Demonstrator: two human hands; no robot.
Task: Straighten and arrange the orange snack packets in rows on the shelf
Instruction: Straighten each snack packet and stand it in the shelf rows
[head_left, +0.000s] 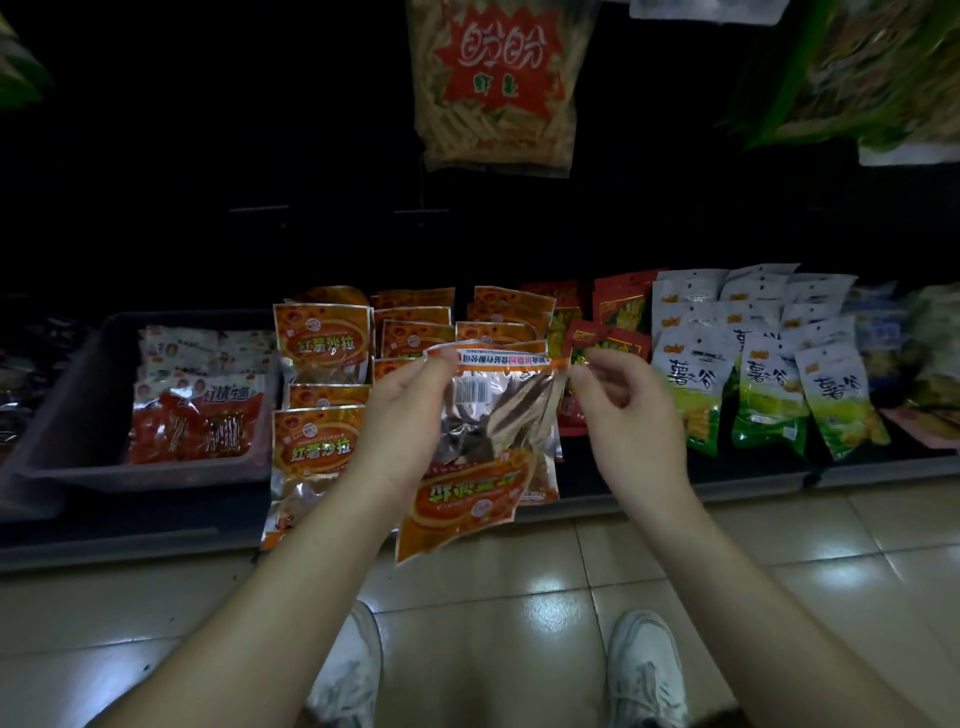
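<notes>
Holding an upside-down orange snack packet (467, 499) just before the shelf (649, 480), left hand (410, 415) and right hand (628, 410) each pinching a top corner; turn it label-upright, then align with the shelved orange packets (410, 332) behind.

The floor (519, 597) is covered with shiny pale tiles, and soft spots of light are seen on them. A low dark shelf (130, 540) is set across the far side. A grey tub (78, 405) is placed on it at the left. White and green bags (769, 395) are stood at the right. The far back is very dark.
</notes>
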